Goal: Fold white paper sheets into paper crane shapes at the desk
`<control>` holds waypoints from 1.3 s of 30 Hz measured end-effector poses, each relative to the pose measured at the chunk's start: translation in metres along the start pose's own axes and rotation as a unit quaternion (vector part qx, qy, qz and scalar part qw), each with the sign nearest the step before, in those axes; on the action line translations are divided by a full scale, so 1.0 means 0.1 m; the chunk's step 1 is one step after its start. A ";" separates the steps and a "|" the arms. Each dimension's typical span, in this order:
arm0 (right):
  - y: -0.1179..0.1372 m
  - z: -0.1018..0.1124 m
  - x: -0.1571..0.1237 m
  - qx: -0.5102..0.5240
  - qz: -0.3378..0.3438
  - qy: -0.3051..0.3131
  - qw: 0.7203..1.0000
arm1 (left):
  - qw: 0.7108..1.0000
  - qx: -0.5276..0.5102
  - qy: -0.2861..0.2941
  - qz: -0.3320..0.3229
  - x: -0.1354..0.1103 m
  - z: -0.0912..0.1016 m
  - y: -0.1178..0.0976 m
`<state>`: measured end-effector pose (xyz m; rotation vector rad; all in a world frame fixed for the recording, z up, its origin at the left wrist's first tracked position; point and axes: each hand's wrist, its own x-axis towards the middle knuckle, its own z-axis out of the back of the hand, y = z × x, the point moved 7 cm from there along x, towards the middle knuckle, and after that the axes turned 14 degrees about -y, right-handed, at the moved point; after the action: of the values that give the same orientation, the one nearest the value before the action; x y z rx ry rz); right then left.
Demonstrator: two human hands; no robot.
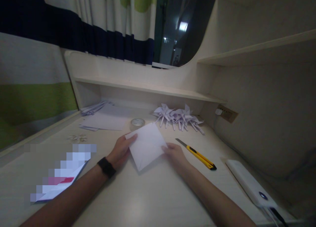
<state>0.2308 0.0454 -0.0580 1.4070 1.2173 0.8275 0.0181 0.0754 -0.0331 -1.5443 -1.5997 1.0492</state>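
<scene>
A square sheet of white paper (147, 148) with faint creases is held up above the desk, tilted so that one corner points down. My left hand (121, 150) grips its left corner, thumb on top and the other fingers behind. At the opposite corner my right hand (175, 153) pinches the edge between thumb and fingers. Just behind the sheet sits a roll of clear tape (137, 122), partly covered by it. A yellow utility knife (201, 157) with its blade out lies to the right of my right hand.
Several folded paper pinwheels (176, 116) are heaped at the back. Stacked paper sheets (108, 117) lie at the back left, small scraps (77, 138) nearer. A blurred-out flat object (66, 174) rests by my left forearm, a white power strip (249, 181) at the right.
</scene>
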 end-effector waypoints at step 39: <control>0.23 -0.01 -0.06 -0.478 0.236 -0.020 0.846 | 0.800 0.545 -0.017 -0.252 0.18 0.17 -0.25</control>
<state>0.2341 0.0416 -0.0347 0.8477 0.2630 1.4688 -0.0096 0.0918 -0.0199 -0.2903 -0.9566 1.3044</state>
